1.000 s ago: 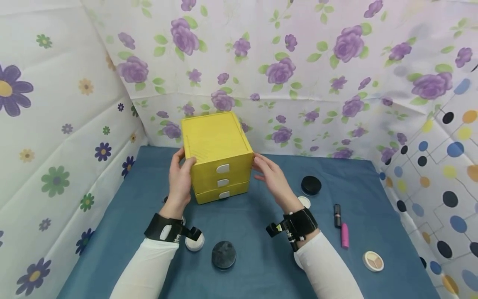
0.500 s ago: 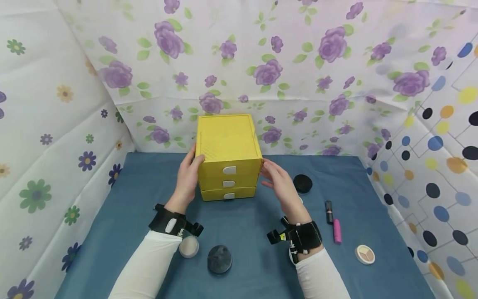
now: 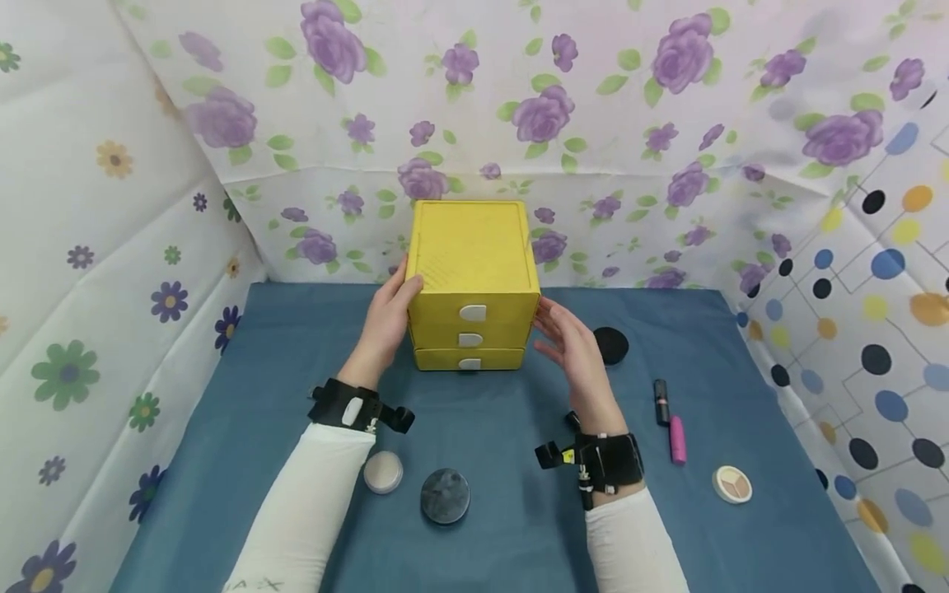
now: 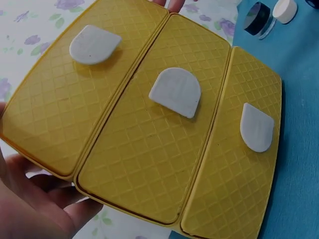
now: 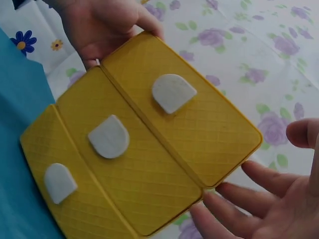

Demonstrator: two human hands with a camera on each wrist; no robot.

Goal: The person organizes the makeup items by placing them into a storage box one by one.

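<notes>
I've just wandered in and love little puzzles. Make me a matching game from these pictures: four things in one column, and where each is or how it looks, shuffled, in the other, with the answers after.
Things
1. Yellow box
2. Pink tube
3. Round palette
4. Left hand

Descriptions
A. Closest of the four to the dotted cloth
B. Against the box's left side, in the head view
C. Has three white handles
D. Beside the slim black tube

Pairs: 1-C, 2-D, 3-A, 4-B

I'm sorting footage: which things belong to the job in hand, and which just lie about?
In the job:
yellow drawer box
left hand
right hand

Apparently lying about:
black round case
dark tube
pink tube
sectioned palette
dark pot
pale pot
white round item
</notes>
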